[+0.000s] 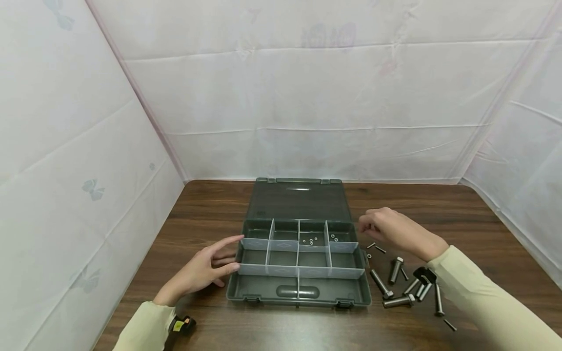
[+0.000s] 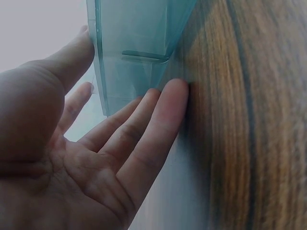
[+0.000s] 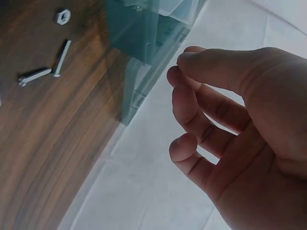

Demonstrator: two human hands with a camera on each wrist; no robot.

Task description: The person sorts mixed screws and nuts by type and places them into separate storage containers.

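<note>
An open grey-green organizer box (image 1: 298,295) lies on the wooden table, its lid (image 1: 298,200) flat behind it. Two back compartments hold small nuts (image 1: 312,240). My left hand (image 1: 219,258) rests at the box's left side, straight fingers (image 2: 158,115) touching its wall (image 2: 134,48). My right hand (image 1: 373,226) hovers just right of the box, above two small screws (image 1: 376,247). In the right wrist view its fingers (image 3: 184,76) are curled, thumb tip against the index tip, with nothing showing between them. Below it lie the screws (image 3: 61,57) and a nut (image 3: 62,16).
Several large bolts (image 1: 381,284) and a black part (image 1: 425,274) lie on the table to the right of the box. One small screw (image 1: 450,324) sits near the front right. White sheeting walls the table on three sides.
</note>
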